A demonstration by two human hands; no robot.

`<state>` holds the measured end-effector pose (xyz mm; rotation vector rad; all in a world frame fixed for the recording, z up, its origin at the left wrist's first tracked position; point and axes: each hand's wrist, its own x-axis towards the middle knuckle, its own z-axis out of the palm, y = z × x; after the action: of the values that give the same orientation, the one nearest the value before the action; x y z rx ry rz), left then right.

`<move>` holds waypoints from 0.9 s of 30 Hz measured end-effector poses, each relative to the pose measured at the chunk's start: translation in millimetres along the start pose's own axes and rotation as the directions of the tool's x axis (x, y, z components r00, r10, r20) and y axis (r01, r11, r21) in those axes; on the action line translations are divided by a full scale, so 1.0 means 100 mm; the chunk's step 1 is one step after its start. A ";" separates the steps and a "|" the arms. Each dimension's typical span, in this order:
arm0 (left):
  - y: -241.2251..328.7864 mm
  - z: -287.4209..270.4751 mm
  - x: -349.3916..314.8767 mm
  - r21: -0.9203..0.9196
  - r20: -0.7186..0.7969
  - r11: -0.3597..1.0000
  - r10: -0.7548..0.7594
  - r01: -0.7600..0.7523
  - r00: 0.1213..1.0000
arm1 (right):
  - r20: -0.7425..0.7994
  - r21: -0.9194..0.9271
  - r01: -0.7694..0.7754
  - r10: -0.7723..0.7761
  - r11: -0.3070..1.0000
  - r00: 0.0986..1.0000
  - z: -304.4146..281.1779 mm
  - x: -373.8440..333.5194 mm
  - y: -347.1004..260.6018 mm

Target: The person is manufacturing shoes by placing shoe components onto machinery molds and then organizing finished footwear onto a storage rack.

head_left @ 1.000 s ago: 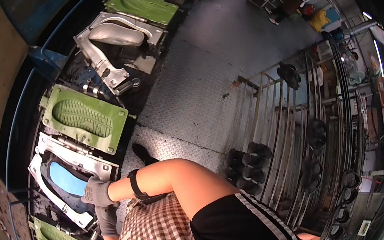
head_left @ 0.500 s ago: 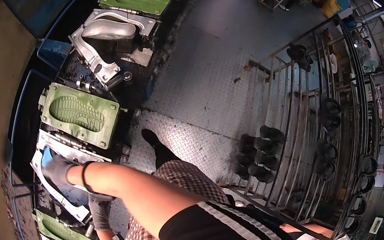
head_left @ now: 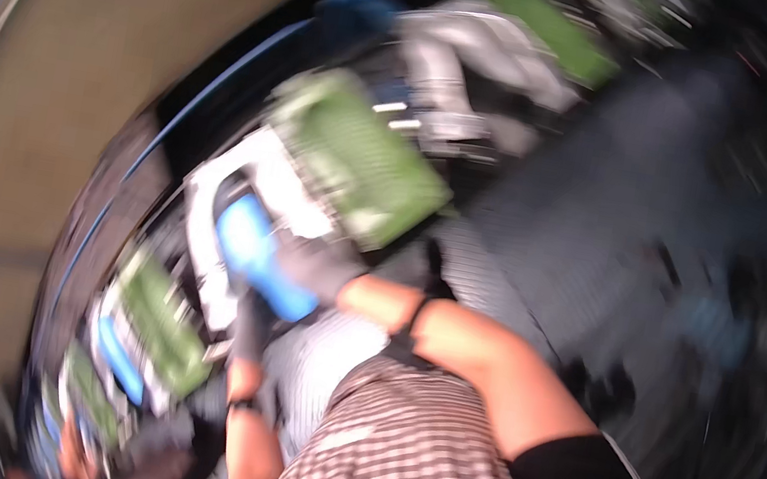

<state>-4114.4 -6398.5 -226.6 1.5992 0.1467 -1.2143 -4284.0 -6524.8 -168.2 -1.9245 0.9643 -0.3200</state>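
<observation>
A blue shoe-shaped piece (head_left: 252, 246) lies slanting over an opened silver metal mould (head_left: 207, 200), its lower end jutting past the mould's near edge. My right hand (head_left: 320, 268), in a dark grey glove, reaches in from the right and closes on the side of this piece. My left hand (head_left: 251, 327), gloved too, is up against its lower end; motion blur and the piece hide those fingers. Joined to the silver mould is a green mould plate (head_left: 356, 159) with a hollowed sole shape.
Further green plates (head_left: 162, 319) and another blue piece (head_left: 120, 360) line the bench at lower left. A person's arm (head_left: 76, 454) shows there. Beyond stands another opened silver mould (head_left: 441, 77). A blue rail (head_left: 214, 100) runs behind the moulds; metal flooring (head_left: 599, 225) lies right.
The view has swung round and blurred. The blue piece, mostly covered by my right hand before, now shows nearly whole. My left hand has come to its lower end.
</observation>
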 end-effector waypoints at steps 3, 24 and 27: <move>0.15 0.46 0.19 -0.081 0.138 0.995 0.066 -0.055 0.988 | 0.180 -0.247 -0.167 0.215 0.954 0.960 -0.07 0.33 -0.07; 0.51 0.47 0.79 -0.102 -0.069 0.950 0.290 -0.296 0.954 | 0.120 -0.150 0.046 -0.028 0.988 0.992 0.26 1.13 -0.03; 0.14 0.73 0.83 -0.002 0.256 0.873 0.471 -0.487 0.844 | -0.050 -0.290 0.281 -0.308 0.915 0.950 0.25 1.15 0.79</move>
<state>-4112.2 -6499.9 -273.0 1.4044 -0.4390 -1.0129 -4233.2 -6614.8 -265.3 -2.3411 0.8098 -0.4735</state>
